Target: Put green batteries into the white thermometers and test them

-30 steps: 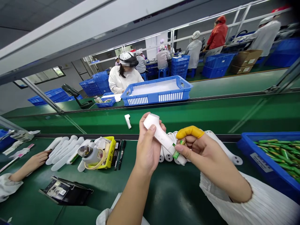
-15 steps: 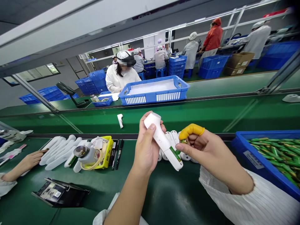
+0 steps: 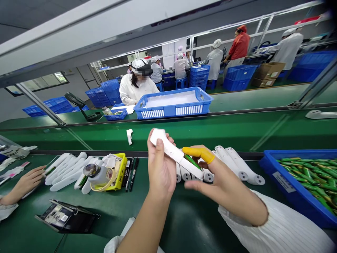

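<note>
My left hand is wrapped round a white handheld device, its wide head up and its handle slanting down to the right. A green battery lies in the open slot of the handle. My right hand has a yellow cover on its index finger, which touches the battery near its upper end. The thumb of that hand is stretched out below the handle, apart from the finger. Several white devices lie in a row behind and beside my right hand.
A blue bin of green batteries stands at the right. Left are a yellow basket with a bottle, pens, a black holder, white devices and another person's hand. A small white part lies on the green belt beyond.
The device has tilted flatter and shifted left. My right hand has moved from a pinch near the handle to a yellow finger on the battery, its thumb spread away. Another white device appears far right.
</note>
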The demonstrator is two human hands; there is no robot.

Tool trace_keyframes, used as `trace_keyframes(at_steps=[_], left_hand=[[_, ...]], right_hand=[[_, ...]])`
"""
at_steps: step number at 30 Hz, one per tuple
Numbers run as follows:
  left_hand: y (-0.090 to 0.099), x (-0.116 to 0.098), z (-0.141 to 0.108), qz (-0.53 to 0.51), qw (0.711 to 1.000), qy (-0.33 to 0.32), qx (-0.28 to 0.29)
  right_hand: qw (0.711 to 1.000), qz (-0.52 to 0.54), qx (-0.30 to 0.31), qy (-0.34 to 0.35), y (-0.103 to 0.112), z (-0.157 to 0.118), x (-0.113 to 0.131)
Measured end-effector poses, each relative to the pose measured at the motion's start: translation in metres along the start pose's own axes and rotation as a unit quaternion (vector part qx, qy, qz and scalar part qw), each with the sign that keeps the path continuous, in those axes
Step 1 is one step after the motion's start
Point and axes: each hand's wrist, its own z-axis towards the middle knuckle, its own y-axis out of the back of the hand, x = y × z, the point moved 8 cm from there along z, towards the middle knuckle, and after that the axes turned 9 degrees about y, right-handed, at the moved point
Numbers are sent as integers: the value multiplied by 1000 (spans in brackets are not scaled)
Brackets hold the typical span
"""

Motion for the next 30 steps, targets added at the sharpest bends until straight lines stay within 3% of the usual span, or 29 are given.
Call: trace_keyframes(at_steps=[3, 6, 8, 14, 21, 24, 27, 30], left_hand=[[-7, -1, 0, 16, 999, -9, 35], [-25, 5, -3, 67, 988, 28, 139], [-33, 11, -6, 116, 974, 52, 188], [-26, 8, 0, 192, 963, 24, 187], [-18, 3, 7, 212, 944, 2, 252], [-16, 9, 7, 224, 938, 11, 265], [-20, 16, 4, 218, 935, 33, 277], [-22, 22, 4, 227, 932, 66, 274]], right_hand=[[997, -30, -65, -14, 11, -1, -4], [988, 68, -123, -63, 19, -3, -17], [976, 151, -130, -87, 18, -2, -23], [959, 227, -71, -152, 8, -2, -22], [936, 299, 58, -175, -14, -7, -14], [955, 238, 44, -169, -11, -10, -19], [979, 165, 0, -122, -4, -6, -17], [982, 146, -58, -104, -1, 0, -16]])
